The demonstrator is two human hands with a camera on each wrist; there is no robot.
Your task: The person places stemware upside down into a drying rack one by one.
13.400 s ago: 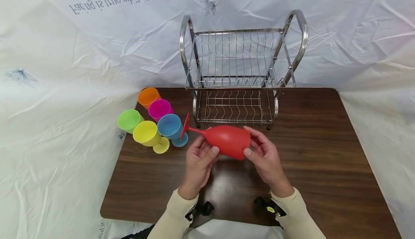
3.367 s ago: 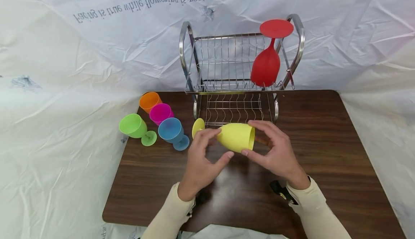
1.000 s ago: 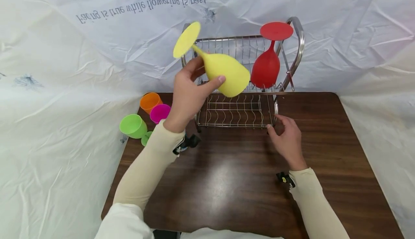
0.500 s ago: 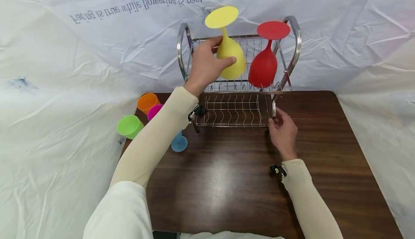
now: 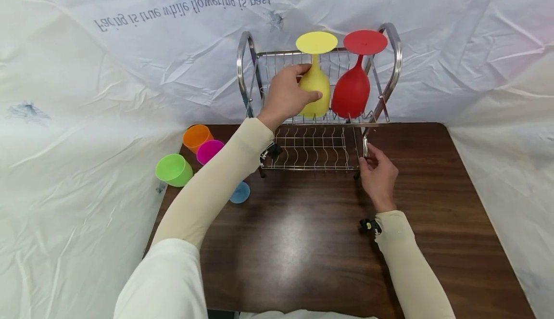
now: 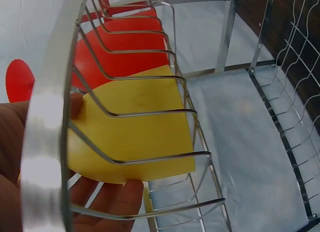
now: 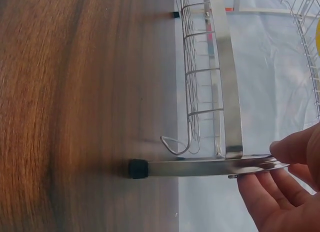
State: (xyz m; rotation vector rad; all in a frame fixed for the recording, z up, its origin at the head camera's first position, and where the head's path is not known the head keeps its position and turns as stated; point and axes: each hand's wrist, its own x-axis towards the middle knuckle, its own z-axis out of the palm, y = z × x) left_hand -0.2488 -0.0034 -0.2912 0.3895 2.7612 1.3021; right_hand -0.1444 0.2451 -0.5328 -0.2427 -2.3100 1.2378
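Note:
My left hand (image 5: 289,93) holds a yellow plastic goblet (image 5: 317,81) by its bowl, foot up and mouth down, on the upper tier of a metal dish rack (image 5: 311,125). In the left wrist view the bowl of the yellow goblet (image 6: 132,127) sits behind the rack's wires, with fingers curled round it. Right beside it a red goblet (image 5: 352,90) stands upside down on the same tier. My right hand (image 5: 379,177) pinches the rack's front right leg; in the right wrist view thumb and fingers close round that metal leg (image 7: 210,167).
Orange (image 5: 196,137), magenta (image 5: 209,151) and green (image 5: 174,170) goblets stand mouth up at the table's left. A blue goblet's foot (image 5: 240,192) shows past my left sleeve, which hides the rest. The brown table (image 5: 329,242) meets white sheeting behind the rack.
The red goblet went from my hands onto the rack earlier. The yellow goblet has since been picked up, turned upside down and lowered beside it. My right hand moved to the rack's leg.

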